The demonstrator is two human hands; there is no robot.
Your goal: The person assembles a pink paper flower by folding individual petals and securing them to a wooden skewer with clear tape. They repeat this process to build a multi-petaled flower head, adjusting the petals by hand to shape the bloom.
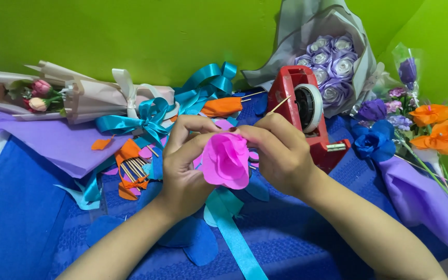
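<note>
Centrally, pink paper rose sits pinched between left hand and right hand.

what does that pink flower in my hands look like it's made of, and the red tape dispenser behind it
Pink flower: probably thin matte foam sheet or paper; its petals are flat-coloured, without shine, and curl with soft cut edges. A thin pale stick, likely wood, pokes out above the right hand.
Red tape dispenser: looks like hard moulded plastic, slightly glossy and scuffed, holding a whitish tape roll.

Home craft corner, green wall, paper-flower bouquets, ribbons, red tape dispenser, blue cloth
</note>
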